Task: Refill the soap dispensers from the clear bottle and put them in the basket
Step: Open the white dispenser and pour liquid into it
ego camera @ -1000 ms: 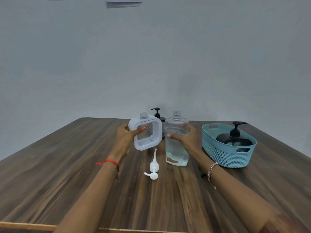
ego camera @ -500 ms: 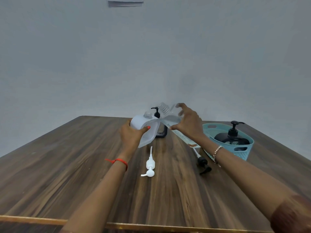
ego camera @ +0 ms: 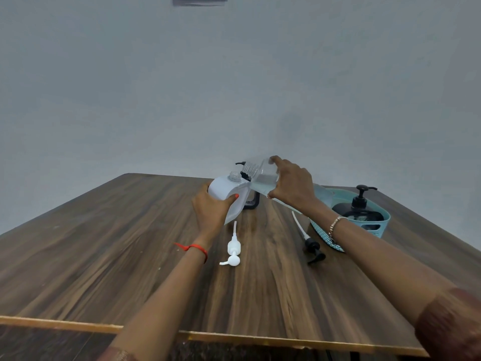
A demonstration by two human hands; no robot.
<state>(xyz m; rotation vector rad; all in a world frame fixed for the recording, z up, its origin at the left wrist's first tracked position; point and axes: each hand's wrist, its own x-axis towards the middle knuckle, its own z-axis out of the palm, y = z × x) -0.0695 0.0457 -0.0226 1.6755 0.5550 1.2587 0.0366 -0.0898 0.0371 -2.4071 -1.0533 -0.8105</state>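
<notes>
My left hand [ego camera: 210,214] grips the white dispenser [ego camera: 223,188] past the middle of the counter [ego camera: 130,256], toward the far edge, with fingers and thumb curled round its corner. I have leaned it over since a second ago. Its neck is open, and the white pump [ego camera: 233,247] lies on the counter just in front of it. The clear bottle [ego camera: 263,178], which stood upright on the counter, is now lifted and tipped, its mouth just beside and above the open neck. My right hand [ego camera: 294,186] is wrapped round its body. I see no liquid running yet, so I judge the pouring is about to begin. Behind them stands a dark dispenser [ego camera: 251,204], partly hidden. A black pump [ego camera: 311,246] lies beside my right forearm. Near the right edge is the basket [ego camera: 382,225], with one black dispenser [ego camera: 359,209] already inside. Nothing blocks the pour, but both necks are narrow and soap can spill
</notes>
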